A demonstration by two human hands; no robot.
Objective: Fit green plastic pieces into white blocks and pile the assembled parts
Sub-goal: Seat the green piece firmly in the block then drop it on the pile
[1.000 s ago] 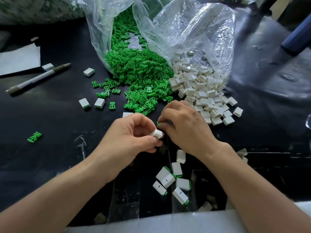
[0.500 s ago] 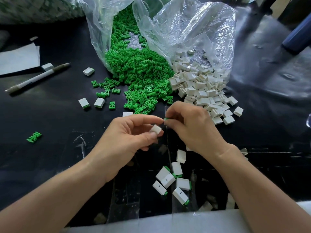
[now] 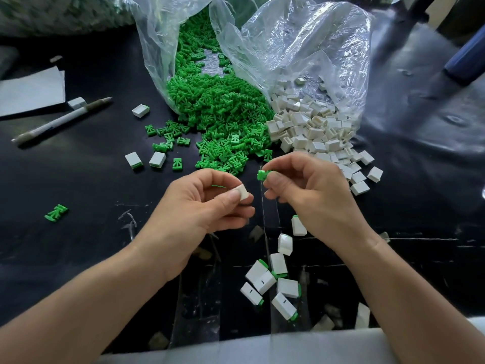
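Above the middle of the black desk (image 3: 78,179), the left grip (image 3: 199,208) pinches a white block (image 3: 242,191) between thumb and forefinger. Just beside it, the right grip (image 3: 309,195) pinches a green plastic piece (image 3: 262,175); the parts are apart. Assembled parts (image 3: 270,282) lie piled near the desk's near edge.

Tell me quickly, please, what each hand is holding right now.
Left hand: closed, pinching a white block.
Right hand: closed, pinching a green piece.
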